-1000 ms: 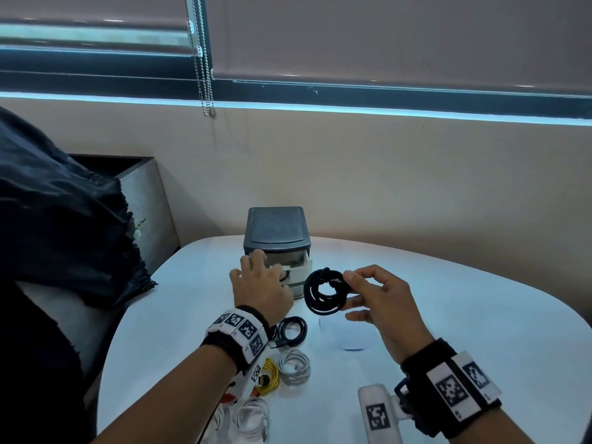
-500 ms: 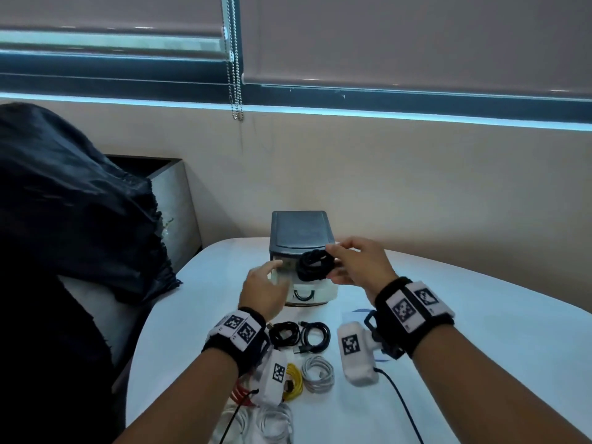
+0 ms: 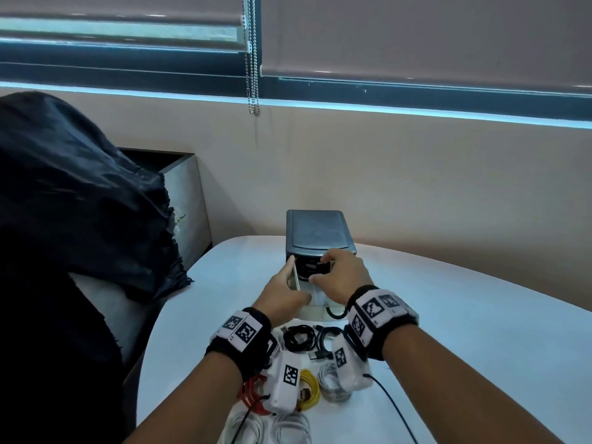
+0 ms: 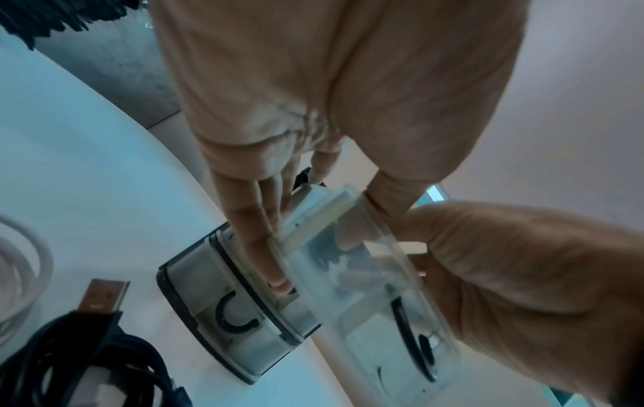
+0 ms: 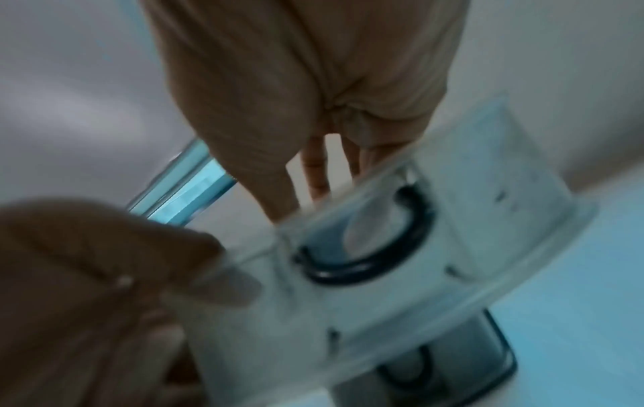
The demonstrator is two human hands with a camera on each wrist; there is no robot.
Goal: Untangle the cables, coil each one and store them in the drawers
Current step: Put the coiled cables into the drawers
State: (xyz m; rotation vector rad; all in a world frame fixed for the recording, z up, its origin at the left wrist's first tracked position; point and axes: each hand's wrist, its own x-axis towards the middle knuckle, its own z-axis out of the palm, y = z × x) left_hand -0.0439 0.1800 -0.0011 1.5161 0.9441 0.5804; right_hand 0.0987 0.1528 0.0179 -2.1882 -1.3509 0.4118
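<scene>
Lying far left: dark cloth (image 3: 73, 200) draped over a grey box (image 3: 184, 200) beside the white worktop (image 3: 464, 315). Near the front edge, left to right: red coil (image 3: 251, 395), yellow coil (image 3: 309, 390), white coil (image 3: 330, 384), with further white coils (image 3: 275, 427) at the very edge; beyond them, two black coils (image 3: 299, 338) flat on the surface, a USB plug (image 4: 101, 294) exposed on one. Behind these, dark-topped drawer unit (image 3: 318, 232) standing upright at the far side of the worktop. Upper translucent drawer (image 4: 366, 261) pulled out toward the person; lower drawer (image 4: 226, 311) pushed in, black curved handle visible. Left hand (image 3: 285, 293) gripping the left wall of the open drawer, thumb inside the wall, fingers (image 4: 257, 242) outside it. Right hand (image 3: 342, 277) reaching over the drawer opening, fingers curled down onto a black coiled cable (image 3: 315, 267) partly inside the drawer; contact point hidden by the knuckles in the head view, blurred in the right wrist view. Both hands close together at the drawer, not touching. Wrist bands with square printed markers on both forearms. Bead chain (image 3: 251, 56) hanging from the window blind above.
</scene>
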